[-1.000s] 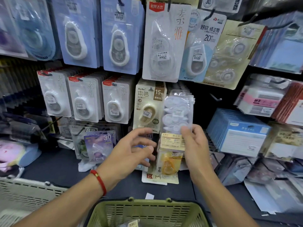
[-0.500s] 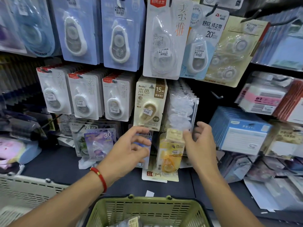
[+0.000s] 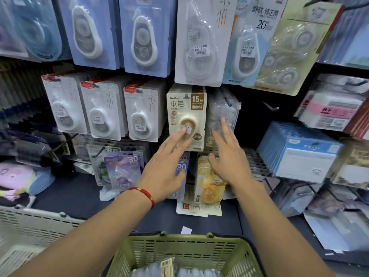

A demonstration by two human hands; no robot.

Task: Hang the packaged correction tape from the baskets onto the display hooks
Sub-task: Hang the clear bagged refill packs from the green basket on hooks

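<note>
Left hand (image 3: 165, 166) and right hand (image 3: 229, 158), both with fingers straight and holding nothing, raised before the hanging clear multi-pack of correction tape (image 3: 221, 114) on its hook beside the beige 15M pack (image 3: 186, 116); green basket (image 3: 187, 250) below holding further packs.

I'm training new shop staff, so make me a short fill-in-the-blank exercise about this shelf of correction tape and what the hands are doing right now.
1. The left hand wears a bracelet coloured ____.
2. The basket nearest the person, at the bottom of the view, is coloured ____.
3. The beige BoBo pack is marked with the length ____.
4. Both hands, the right hand included, have their fingers ____.

Missing words: red; green; 15M; open
</note>
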